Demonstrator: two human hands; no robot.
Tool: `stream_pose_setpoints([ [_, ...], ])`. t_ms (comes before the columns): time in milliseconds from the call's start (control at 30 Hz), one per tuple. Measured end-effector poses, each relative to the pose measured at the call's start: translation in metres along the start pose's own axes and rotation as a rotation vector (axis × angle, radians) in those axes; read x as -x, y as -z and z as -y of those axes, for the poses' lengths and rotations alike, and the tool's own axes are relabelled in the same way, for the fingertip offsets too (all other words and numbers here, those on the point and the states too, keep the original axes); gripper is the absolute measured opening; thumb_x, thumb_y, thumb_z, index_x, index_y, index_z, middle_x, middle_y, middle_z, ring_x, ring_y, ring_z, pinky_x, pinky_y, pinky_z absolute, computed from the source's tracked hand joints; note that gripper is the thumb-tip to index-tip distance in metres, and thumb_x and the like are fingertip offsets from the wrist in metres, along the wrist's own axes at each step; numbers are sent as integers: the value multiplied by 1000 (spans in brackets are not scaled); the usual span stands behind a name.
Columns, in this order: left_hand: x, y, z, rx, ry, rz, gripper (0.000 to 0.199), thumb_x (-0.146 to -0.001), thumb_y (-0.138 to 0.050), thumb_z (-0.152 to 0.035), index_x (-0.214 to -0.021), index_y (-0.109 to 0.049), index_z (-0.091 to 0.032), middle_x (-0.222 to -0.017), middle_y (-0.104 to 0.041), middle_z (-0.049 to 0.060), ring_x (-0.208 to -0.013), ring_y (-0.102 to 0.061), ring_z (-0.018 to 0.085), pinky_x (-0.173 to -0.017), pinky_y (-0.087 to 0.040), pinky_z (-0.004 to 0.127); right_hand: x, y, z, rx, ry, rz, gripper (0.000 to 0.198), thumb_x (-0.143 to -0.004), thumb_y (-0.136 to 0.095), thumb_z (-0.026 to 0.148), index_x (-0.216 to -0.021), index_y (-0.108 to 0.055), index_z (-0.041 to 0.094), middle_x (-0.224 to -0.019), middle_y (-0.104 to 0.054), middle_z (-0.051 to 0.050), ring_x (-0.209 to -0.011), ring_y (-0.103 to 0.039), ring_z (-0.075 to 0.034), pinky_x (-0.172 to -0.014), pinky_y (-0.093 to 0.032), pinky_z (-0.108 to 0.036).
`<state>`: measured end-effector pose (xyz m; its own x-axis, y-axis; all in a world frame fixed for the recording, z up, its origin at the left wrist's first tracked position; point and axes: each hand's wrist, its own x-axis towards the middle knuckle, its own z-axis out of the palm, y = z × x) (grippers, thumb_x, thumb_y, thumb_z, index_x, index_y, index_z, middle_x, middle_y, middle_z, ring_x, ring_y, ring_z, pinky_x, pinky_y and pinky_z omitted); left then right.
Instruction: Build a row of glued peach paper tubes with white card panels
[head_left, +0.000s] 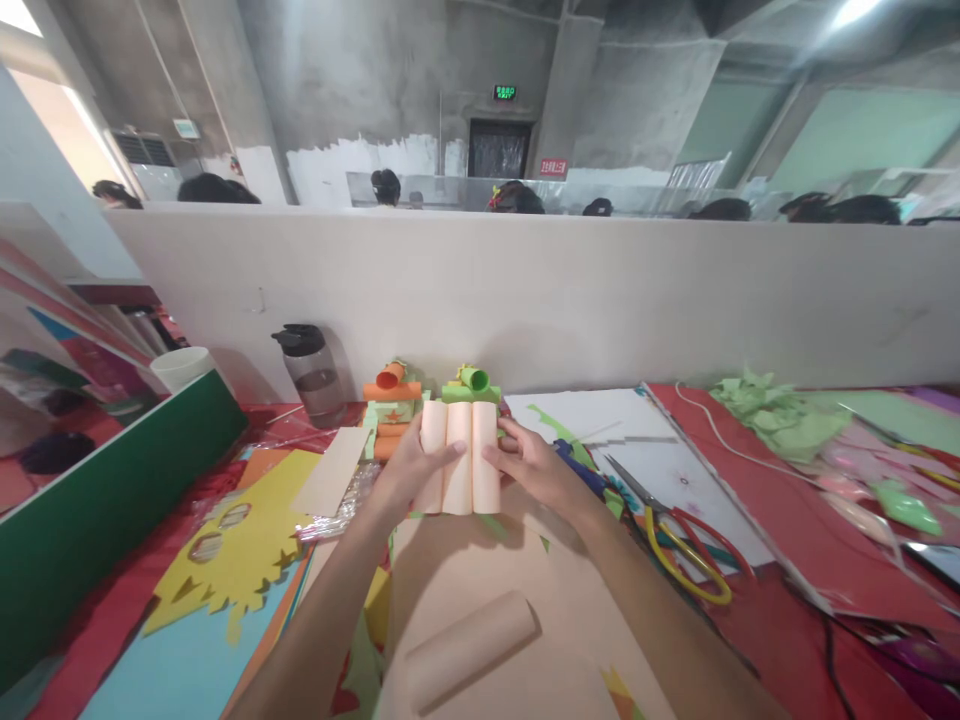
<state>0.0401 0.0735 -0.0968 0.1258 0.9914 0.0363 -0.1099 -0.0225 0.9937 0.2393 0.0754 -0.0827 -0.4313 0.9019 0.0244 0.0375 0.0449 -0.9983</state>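
Note:
Three pale peach paper tubes [459, 470] stand side by side, held upright between my two hands. My left hand [411, 462] grips their left side, its thumb across the front. From the right, my right hand [529, 462] closes on the same row, thumb on the outer tube. Below them, one more rolled paper tube [471, 650] lies slanted on a peach paper sheet [570, 640]. Just behind the held tubes are an orange paper model [391, 390] and a green paper model [472, 383], both partly hidden.
Yellow and red handled scissors [675, 535] lie open-bladed at right, near white sheets. Cut yellow paper [225, 540] and blue paper [172, 660] cover the left. A dark-lidded bottle [309, 380] stands by the white partition [525, 300]. Crumpled green paper [780, 410] sits far right.

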Motion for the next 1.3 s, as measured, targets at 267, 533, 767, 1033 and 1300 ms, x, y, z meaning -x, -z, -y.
stream_pose_setpoints([
  [267,2,-3,-5,-87,-58,-34,61,-74,-77,-42,-124,-50,-20,-122,-65,11,-109,-64,27,-89,-53,38,-1,-1,-4,15,32,17,56,-87,-65,46,-135,-49,22,-117,-69,-12,-98,-70,-27,-73,-61,-38],
  [533,2,2,-7,-121,-74,2,63,-73,-76,-47,-124,-51,-19,-124,-64,12,-109,-63,29,-88,-53,39,0,-2,-4,-26,41,31,62,-86,-66,47,-139,-45,22,-117,-68,-13,-103,-68,-27,-73,-60,-34],
  [767,7,9,-19,-180,-28,16,63,-78,-70,-50,-129,-46,-22,-117,-64,10,-103,-64,26,-82,-54,35,1,0,0,2,36,21,57,-89,-63,46,-137,-44,22,-110,-70,-11,-97,-69,-25,-71,-59,-33],
  [1033,13,49,-32,-730,129,165,54,-75,-64,-58,-115,-58,-22,-92,-62,2,-87,-59,23,-70,-45,29,5,-11,-19,197,-195,192,67,-90,-60,47,-147,-32,25,-98,-67,-5,-75,-67,-17,-60,-56,-28],
  [1300,12,61,-28,-1184,264,160,27,-79,-55,-49,-84,-51,-22,-81,-61,2,-73,-57,21,-63,-39,30,16,-17,6,845,-98,642,37,-79,-70,46,-105,-67,21,-96,-70,-4,-85,-64,-20,-65,-43,-25],
])
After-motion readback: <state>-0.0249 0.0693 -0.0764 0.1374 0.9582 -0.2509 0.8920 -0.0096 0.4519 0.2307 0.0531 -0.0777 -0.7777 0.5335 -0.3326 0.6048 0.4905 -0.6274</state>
